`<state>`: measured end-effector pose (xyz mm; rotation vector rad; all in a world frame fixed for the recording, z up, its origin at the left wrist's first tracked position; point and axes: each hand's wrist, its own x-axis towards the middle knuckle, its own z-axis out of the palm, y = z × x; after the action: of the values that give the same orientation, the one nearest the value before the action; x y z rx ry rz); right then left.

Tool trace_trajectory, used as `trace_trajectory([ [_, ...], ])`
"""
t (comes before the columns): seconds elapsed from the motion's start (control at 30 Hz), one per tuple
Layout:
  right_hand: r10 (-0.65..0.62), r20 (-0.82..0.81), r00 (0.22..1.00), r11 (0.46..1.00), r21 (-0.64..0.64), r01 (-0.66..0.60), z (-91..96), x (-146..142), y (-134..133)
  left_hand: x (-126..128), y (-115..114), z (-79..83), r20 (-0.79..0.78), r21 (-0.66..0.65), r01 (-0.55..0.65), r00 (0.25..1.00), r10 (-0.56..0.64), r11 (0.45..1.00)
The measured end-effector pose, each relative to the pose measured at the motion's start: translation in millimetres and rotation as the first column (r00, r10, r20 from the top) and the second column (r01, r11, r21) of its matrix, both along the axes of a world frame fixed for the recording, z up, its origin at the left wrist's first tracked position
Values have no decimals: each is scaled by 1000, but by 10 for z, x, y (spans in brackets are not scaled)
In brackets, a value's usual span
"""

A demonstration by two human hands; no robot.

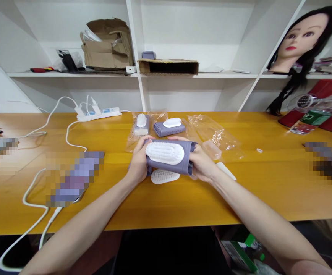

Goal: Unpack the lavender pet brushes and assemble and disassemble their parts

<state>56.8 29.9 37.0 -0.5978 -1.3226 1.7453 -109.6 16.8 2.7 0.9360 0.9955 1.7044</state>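
Both hands hold a purple device with a white bristle head (168,154) just above the orange table (166,198). My left hand (138,162) is wrapped round its left end. My right hand (202,164) grips its right end. Under it on the table lies a loose white brush head (165,177). Behind stand a second purple device with a white head (169,127) and a third one inside a plastic bag (141,126). A white flat piece (225,170) lies by my right wrist.
Empty clear plastic bags (214,135) lie to the right. A white power strip (99,113) with cables sits at the back left. Blurred-out items lie left and right. Shelves behind hold cardboard boxes (108,44) and a mannequin head (300,36).
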Motion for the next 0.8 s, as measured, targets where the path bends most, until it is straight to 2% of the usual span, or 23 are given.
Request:
trace_trajectory([
  [0.4,-11,43,999,1000,25,10,-1,-25,18,31,-13,4,15,3,-61,998,61,998],
  [0.47,-24,40,999,998,59,21,3,-27,24,-4,36,38,22,-37,-28,999,29,999],
  [0.57,6,49,999,989,145,-13,70,38,25,-80,130,127,80,-96,100,993,-93,990],
  [0.63,117,82,990,966,221,-132,144,107,5,-121,176,187,164,-143,186,973,-162,972],
  [0.7,233,131,963,909,323,-264,206,146,-34,-139,190,222,258,-210,252,946,-196,945],
  [0.73,233,159,959,879,388,-278,222,143,-60,-137,186,224,294,-230,285,932,-212,931],
  [0.8,104,209,972,824,529,-202,214,94,-118,-120,166,201,348,-206,337,903,-253,918],
])
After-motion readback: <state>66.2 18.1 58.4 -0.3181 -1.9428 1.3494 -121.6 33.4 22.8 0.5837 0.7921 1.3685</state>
